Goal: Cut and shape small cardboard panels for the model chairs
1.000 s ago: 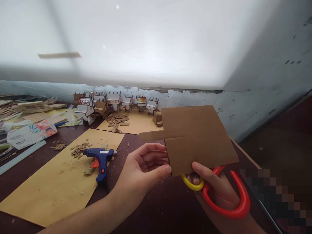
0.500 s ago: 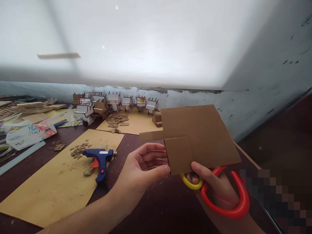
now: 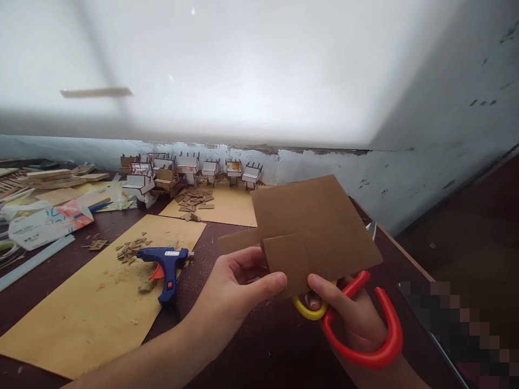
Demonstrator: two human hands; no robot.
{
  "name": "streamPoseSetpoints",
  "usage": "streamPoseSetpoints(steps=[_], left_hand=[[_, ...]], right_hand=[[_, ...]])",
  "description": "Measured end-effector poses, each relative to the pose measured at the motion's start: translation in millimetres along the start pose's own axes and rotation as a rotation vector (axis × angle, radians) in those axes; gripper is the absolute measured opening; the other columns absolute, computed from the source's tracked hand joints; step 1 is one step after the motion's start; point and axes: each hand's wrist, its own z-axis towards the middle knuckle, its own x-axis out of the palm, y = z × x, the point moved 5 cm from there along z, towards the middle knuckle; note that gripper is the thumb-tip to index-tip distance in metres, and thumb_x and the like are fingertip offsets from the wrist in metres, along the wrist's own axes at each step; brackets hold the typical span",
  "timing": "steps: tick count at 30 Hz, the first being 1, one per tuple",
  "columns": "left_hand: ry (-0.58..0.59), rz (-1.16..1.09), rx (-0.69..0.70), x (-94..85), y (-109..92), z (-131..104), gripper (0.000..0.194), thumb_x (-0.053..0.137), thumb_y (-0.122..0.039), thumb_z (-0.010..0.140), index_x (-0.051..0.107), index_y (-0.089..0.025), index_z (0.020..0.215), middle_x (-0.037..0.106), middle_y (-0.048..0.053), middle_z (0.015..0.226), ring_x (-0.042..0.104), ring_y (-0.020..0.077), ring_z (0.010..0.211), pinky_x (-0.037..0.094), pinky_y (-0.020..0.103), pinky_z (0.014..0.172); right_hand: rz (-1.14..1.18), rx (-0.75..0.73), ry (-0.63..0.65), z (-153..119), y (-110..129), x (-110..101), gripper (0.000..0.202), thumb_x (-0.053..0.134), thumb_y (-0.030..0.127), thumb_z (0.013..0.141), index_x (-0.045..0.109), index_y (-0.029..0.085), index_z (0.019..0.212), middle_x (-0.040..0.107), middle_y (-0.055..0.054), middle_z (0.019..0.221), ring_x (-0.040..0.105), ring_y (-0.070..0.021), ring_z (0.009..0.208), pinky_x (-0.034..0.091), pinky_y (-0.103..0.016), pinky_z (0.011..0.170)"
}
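Our two forearms (image 3: 162,346) lean inward from the lower corners. We see one cardboard sheet (image 3: 308,227) right of centre and one pair of scissors (image 3: 394,335) partly behind it. Our left hand (image 3: 233,294), half curled, meets the sheet's left edge; whether it grips, we cannot tell. Our right hand (image 3: 352,310) pinches the lower edge and carries the scissors.

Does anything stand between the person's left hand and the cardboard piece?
Nothing visible does. The left hand has its thumb over the front of the cardboard piece, at the lower left. The scissors are in the right hand, farther right; what lies behind the cardboard piece is hidden.
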Motion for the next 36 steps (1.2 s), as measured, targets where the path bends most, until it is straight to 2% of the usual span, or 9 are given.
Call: streamPoseSetpoints(steps=[4, 8, 11, 19, 25, 32, 36], left_hand=[[0.032, -0.004, 0.01, 2.5, -1, 1, 0.032, 0.078, -0.026, 0.09, 0.076, -0.017, 0.121, 0.076, 0.013, 0.124, 0.069, 0.0306, 0.119, 0.053, 0.043, 0.105], [0.061, -0.006, 0.026, 5.8, -3, 0, 0.036, 0.076, -0.023, 0.092, 0.074, -0.018, 0.127, 0.075, 0.013, 0.126, 0.07, 0.03, 0.119, 0.053, 0.044, 0.106], [0.063, 0.003, 0.034, 6.7, -4, 0, 0.037, 0.075, -0.023, 0.092, 0.074, -0.018, 0.128, 0.075, 0.013, 0.127, 0.069, 0.0304, 0.119, 0.053, 0.044, 0.105], [0.061, 0.01, 0.033, 6.4, -6, -1, 0.035, 0.077, -0.023, 0.09, 0.075, -0.018, 0.125, 0.076, 0.014, 0.124, 0.071, 0.0305, 0.116, 0.054, 0.043, 0.103], [0.056, 0.006, 0.031, 6.3, -6, 1, 0.032, 0.076, -0.021, 0.09, 0.076, -0.017, 0.122, 0.076, 0.014, 0.124, 0.071, 0.0297, 0.116, 0.054, 0.041, 0.103], [0.083, -0.011, 0.013, 9.1, -7, -1, 0.036, 0.073, -0.02, 0.093, 0.072, -0.017, 0.128, 0.075, 0.014, 0.125, 0.073, 0.0283, 0.113, 0.057, 0.039, 0.098], [0.083, -0.003, -0.001, 8.4, -5, -1, 0.033, 0.074, -0.021, 0.093, 0.071, -0.016, 0.126, 0.075, 0.015, 0.125, 0.073, 0.0285, 0.112, 0.058, 0.037, 0.095]], right_hand=[[-0.005, 0.046, 0.007, 1, -8, -1, 0.029, 0.09, 0.039, 0.07, 0.067, 0.022, 0.065, 0.059, 0.001, 0.056, 0.054, -0.0166, 0.051, 0.047, -0.031, 0.049], [-0.003, 0.044, 0.007, 3, -12, -3, 0.03, 0.091, 0.041, 0.067, 0.069, 0.022, 0.07, 0.062, 0.0, 0.06, 0.054, -0.0161, 0.05, 0.047, -0.031, 0.049], [-0.009, 0.044, 0.017, 2, -11, -2, 0.031, 0.09, 0.041, 0.07, 0.066, 0.022, 0.065, 0.061, 0.0, 0.058, 0.055, -0.0165, 0.051, 0.048, -0.031, 0.05], [-0.029, 0.061, 0.01, 0, -9, -1, 0.035, 0.089, 0.042, 0.07, 0.063, 0.021, 0.06, 0.059, 0.0, 0.054, 0.055, -0.0162, 0.051, 0.049, -0.03, 0.052], [-0.013, 0.065, -0.006, 2, -10, -3, 0.033, 0.092, 0.042, 0.067, 0.066, 0.021, 0.065, 0.061, 0.0, 0.056, 0.056, -0.0164, 0.05, 0.048, -0.03, 0.048], [-0.015, 0.052, 0.012, 1, -12, -4, 0.032, 0.09, 0.04, 0.071, 0.066, 0.021, 0.063, 0.062, -0.001, 0.057, 0.058, -0.0171, 0.053, 0.049, -0.03, 0.052], [-0.014, 0.043, 0.004, 1, -13, -5, 0.03, 0.09, 0.039, 0.072, 0.067, 0.021, 0.065, 0.062, 0.0, 0.058, 0.058, -0.0174, 0.054, 0.049, -0.031, 0.053]])
